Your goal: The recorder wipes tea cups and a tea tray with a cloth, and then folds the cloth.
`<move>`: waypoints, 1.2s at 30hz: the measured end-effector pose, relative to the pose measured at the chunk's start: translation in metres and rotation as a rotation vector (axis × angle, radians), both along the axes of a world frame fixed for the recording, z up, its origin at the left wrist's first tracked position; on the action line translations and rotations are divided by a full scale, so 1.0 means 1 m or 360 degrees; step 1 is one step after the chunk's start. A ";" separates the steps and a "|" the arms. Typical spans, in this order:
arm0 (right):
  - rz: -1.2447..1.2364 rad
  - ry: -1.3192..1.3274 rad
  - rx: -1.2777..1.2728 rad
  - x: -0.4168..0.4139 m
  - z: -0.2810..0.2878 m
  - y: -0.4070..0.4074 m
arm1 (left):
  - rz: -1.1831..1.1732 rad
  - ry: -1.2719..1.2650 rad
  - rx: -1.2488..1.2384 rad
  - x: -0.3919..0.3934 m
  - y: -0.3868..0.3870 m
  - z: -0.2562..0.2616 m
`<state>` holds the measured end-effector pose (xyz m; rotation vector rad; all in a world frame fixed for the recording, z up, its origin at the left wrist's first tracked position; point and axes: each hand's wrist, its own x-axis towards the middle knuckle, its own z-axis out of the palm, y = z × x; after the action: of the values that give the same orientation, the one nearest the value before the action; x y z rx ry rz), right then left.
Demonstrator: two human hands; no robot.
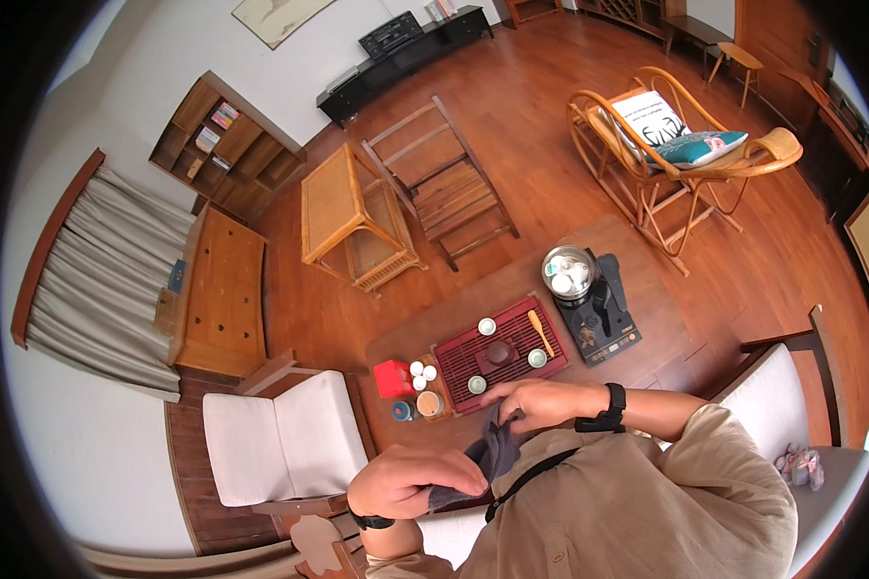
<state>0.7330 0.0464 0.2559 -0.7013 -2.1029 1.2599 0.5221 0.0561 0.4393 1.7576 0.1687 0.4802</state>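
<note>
My left hand (421,479) and my right hand (539,404) are in front of my torso, at the near edge of the brown table (405,333). A bunched dark grey cloth (496,452) stretches between them, gripped by the fingers of both. Just beyond my right hand lies a dark red slatted tea tray (449,369). On it stand a brown clay teapot (500,352), small pale green cups (487,326) and a wooden scoop-like tool (540,331).
An induction cooker (601,333) carries a steel pot (566,271) holding white cups. Left of the tray are a red box (393,378), white cups (420,381) and a round container (429,403). A cushioned chair (282,441) stands left; a rattan rocking chair (681,166) stands beyond the table.
</note>
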 end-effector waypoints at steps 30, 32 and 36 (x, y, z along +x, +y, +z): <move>-0.1039 0.0105 -0.0175 0.089 0.075 0.006 | 0.1785 -0.0046 -0.0392 -0.070 0.036 -0.092; -0.1098 0.0113 -0.0176 0.091 0.076 0.008 | 0.1741 -0.0113 -0.0450 -0.072 0.036 -0.090; -0.1139 0.0171 -0.0184 0.096 0.081 0.008 | 0.1574 -0.0011 -0.0416 -0.074 0.037 -0.085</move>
<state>0.8287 0.0548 0.3371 -1.2611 -1.4798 0.9768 0.4485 0.0930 0.3546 1.3189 1.0701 1.1067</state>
